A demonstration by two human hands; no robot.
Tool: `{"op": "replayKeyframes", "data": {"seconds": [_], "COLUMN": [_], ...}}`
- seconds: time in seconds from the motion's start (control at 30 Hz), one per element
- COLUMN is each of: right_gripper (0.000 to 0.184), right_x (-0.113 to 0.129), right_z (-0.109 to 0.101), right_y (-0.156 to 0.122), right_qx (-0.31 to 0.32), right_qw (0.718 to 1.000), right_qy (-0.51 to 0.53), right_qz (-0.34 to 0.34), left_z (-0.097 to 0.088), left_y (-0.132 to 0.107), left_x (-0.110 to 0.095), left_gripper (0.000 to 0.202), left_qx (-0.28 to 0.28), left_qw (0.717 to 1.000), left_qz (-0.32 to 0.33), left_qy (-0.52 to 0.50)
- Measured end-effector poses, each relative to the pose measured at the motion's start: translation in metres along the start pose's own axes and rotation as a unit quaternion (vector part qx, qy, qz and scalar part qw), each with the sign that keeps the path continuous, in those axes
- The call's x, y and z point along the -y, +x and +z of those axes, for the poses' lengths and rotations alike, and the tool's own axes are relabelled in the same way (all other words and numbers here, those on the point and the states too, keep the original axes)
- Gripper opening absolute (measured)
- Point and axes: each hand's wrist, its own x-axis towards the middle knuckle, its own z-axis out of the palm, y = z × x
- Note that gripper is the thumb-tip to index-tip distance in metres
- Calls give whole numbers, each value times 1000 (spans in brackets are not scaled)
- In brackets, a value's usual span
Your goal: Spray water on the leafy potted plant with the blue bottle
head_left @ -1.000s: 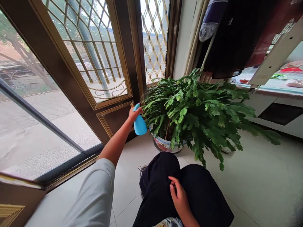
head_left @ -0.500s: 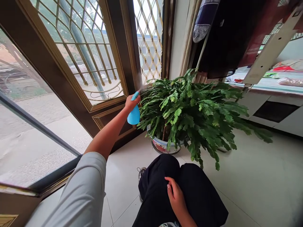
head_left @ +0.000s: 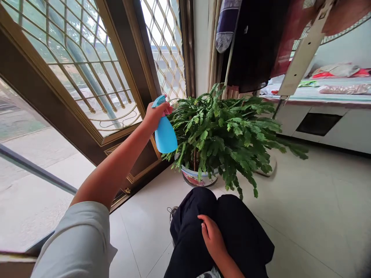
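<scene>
My left hand (head_left: 156, 113) is wrapped round the neck of a blue spray bottle (head_left: 165, 137) with a pink trigger. The bottle is nearly upright, its head pointing right, at the left edge of a large leafy green plant (head_left: 220, 133). The plant's long, flat, jointed stems spill over a patterned ceramic pot (head_left: 199, 179), hiding much of it. My right hand (head_left: 213, 236) lies on my dark trousers with its fingers loosely stretched out, holding nothing. Part of its fingers is hidden from sight.
On the left stands a brown door (head_left: 117, 36) with gold grilles, close to my left arm. Dark clothing (head_left: 255, 46) hangs behind the plant. A low white bed base (head_left: 352, 129) stands at the right. A pale slipper (head_left: 269, 168) lies on the tiled floor (head_left: 313, 200).
The spray bottle has come closer and its body shows larger. The mist seen at its nozzle before no longer shows. My view has turned slightly right; my right hand still rests on my lap.
</scene>
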Motion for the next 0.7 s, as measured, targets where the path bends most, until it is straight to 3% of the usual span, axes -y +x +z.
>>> {"op": "replayKeyframes", "data": {"seconds": [0.13, 0.4, 0.57, 0.7], "right_gripper": [33, 34, 34, 34], "right_x": [3, 6, 7, 7], "right_z": [-1, -2, 2, 5], "right_y": [1, -1, -3, -4], "right_qx": [1, -8, -12, -6], "right_qw": [1000, 1000, 1000, 999], "right_qy": [-5, 3, 18, 33], "right_qz": [-4, 1, 16, 31], "left_z": [26, 74, 103, 123], "left_y": [-7, -13, -30, -47], "left_x": [-18, -29, -35, -38], "left_gripper": [11, 6, 13, 7], "left_qx": [38, 93, 148, 181], "left_qw": [999, 993, 985, 979], "left_qz": [-16, -68, -84, -96], "left_qy": [7, -14, 15, -14]}}
